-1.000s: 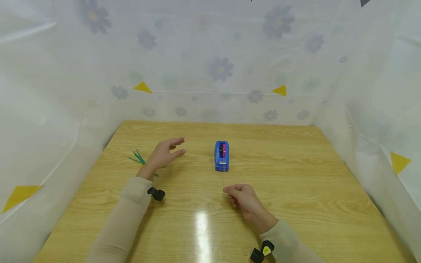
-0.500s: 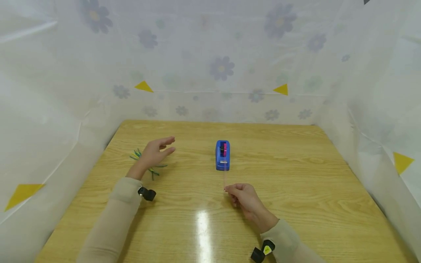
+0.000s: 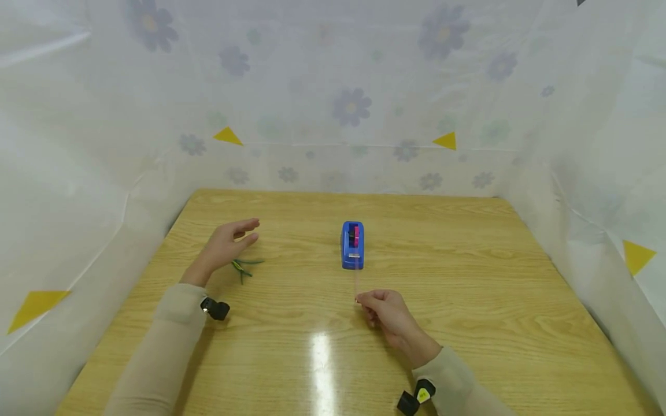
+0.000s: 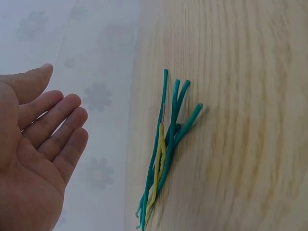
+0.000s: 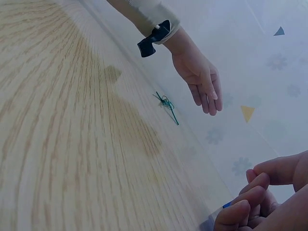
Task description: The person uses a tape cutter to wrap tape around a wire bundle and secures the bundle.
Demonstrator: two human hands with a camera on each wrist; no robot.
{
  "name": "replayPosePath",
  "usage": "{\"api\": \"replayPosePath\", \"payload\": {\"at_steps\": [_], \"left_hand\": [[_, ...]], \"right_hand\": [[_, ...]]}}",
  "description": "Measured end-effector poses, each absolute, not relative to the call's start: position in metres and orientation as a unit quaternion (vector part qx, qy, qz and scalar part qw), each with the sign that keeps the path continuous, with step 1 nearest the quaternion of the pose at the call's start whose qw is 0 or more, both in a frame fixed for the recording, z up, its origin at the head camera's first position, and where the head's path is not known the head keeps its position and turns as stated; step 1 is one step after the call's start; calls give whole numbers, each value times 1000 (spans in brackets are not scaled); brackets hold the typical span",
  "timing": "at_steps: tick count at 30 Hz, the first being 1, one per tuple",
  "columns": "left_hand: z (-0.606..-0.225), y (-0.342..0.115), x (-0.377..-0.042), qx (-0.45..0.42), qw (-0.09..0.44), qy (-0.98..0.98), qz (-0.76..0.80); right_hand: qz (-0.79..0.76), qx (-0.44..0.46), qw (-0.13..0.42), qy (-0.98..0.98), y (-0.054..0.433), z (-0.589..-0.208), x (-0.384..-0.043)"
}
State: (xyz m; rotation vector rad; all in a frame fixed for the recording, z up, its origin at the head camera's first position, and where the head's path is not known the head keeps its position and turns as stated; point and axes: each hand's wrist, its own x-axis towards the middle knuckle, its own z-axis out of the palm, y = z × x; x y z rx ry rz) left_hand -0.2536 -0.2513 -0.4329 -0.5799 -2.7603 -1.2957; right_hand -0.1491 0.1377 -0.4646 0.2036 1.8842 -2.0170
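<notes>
My right hand (image 3: 387, 315) pinches the free end of a strip of clear tape (image 3: 356, 280) between thumb and forefinger. The strip runs straight from the blue tape dispenser (image 3: 353, 245), which stands on the table and carries a pink-cored roll. My left hand (image 3: 224, 245) hovers over the left part of the table with its fingers extended and nothing in it. Beneath it lies a bundle of green and yellow wires (image 4: 168, 139), partly hidden by the hand in the head view. In the right wrist view, fingers (image 5: 245, 202) of the right hand are bent together.
The wood-grain table (image 3: 468, 277) is enclosed by pale flowered sheeting (image 3: 322, 86) at the back and sides. Yellow triangles (image 3: 445, 141) are stuck on the sheeting. Each wrist wears a black camera (image 3: 215, 309).
My left hand has drifted leftward across the wires, still extended, uncovering their near ends and covering the far ones. The right hand and the dispenser stay in place with the tape pulled out.
</notes>
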Motion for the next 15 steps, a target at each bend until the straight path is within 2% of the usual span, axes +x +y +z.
{"api": "replayPosePath", "payload": {"at_steps": [15], "left_hand": [[-443, -283, -248, -166, 29, -901, -399]], "right_hand": [[-715, 71, 189, 670, 140, -463, -148]]}}
